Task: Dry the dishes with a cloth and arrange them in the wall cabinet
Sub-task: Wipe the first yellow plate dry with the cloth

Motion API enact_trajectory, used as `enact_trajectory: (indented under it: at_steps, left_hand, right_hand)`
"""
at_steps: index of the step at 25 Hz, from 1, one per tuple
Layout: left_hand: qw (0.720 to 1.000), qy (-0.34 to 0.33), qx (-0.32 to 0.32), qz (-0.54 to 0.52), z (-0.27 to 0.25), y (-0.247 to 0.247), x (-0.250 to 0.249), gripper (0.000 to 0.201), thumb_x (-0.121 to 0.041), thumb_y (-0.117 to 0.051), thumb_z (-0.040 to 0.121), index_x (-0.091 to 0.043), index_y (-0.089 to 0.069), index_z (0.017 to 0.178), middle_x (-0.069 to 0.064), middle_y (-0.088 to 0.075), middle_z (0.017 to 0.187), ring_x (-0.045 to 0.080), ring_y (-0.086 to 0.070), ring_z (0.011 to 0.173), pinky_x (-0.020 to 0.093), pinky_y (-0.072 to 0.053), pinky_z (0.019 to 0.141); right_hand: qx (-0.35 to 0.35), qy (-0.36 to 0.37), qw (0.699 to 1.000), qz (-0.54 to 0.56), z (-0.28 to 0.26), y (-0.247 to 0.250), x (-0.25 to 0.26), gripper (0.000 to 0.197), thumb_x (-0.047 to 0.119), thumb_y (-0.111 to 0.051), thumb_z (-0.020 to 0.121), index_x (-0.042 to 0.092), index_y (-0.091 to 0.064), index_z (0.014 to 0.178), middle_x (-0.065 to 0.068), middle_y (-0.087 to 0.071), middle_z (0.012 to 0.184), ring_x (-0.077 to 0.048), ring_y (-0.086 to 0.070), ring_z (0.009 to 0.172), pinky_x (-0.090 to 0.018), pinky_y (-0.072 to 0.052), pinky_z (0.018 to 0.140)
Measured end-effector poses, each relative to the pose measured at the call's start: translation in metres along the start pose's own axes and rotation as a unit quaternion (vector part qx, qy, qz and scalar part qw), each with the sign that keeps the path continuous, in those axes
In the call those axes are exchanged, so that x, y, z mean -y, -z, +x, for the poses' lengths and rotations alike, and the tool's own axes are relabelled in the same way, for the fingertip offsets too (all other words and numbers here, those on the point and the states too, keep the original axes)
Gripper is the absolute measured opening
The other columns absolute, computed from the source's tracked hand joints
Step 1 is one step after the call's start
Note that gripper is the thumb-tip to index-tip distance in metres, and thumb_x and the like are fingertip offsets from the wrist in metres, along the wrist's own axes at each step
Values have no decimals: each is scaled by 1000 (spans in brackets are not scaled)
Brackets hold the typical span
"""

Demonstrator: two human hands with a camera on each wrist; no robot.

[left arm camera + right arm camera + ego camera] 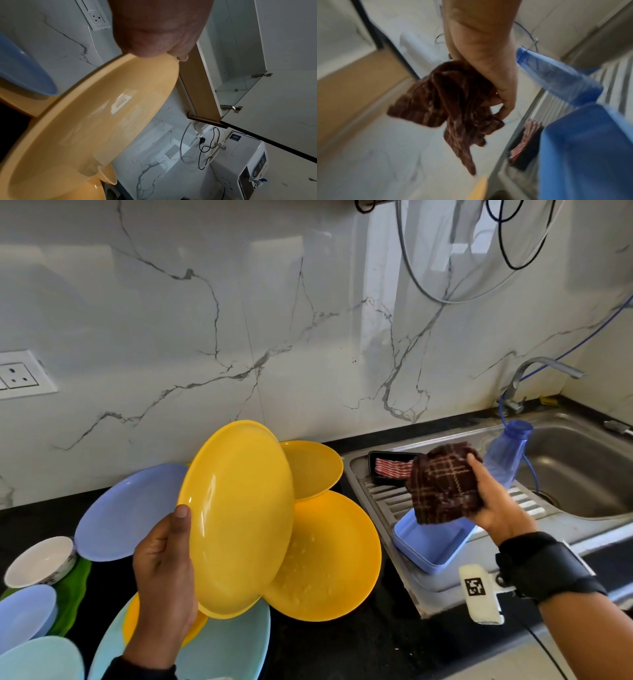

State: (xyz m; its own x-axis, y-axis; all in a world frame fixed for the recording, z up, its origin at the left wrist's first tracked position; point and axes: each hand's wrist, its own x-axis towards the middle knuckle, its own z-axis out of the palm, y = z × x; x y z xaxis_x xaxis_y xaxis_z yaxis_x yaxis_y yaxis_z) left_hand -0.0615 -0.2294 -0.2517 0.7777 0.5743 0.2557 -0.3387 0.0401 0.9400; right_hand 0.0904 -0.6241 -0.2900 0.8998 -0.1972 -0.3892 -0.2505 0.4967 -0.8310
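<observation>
The yellow plate (239,518) was tilted up on edge above the dark surface (342,645), gripped at its near-left rim by the left hand (164,570), thumb on the inner face and fingers curled behind. The right hand (493,501) clutched a bunched brown checked cloth (442,484) well right of the plate, over the sink's drainboard (383,498). Just beneath the cloth lay a blue box (431,546), with a blue bottle (507,453) behind the hand. Under and behind the held plate lay more yellow plates (329,556), a blue plate (126,511) and a white bowl (41,559) at left. The left wrist view showed the wall cabinet (240,54) standing open.
</observation>
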Motion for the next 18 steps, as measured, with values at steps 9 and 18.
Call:
enact_trajectory:
  at_steps: [9,18]
  left_hand:
    - [1000,14,7,-3,-2,-4,1,84,-83,-70,55,-5,-43,71,35,-31,75,20,-35,81,47,-27,68]
    - [1000,-15,7,9,-9,2,-1,81,-67,-64,77,12,-45,79,27,-32,68,17,-35,75,37,-27,60]
  right_hand:
    - [233,-53,969,62,-30,-46,-41,77,25,-89,64,6,-57,130,-23,-62,125,-37,-66,107,-47,-58,82]
    - [338,79,937,-20,-78,-103,-42,49,18,-68,76,12,-54,123,-10,-71,111,-25,-69,102,-31,-57,79]
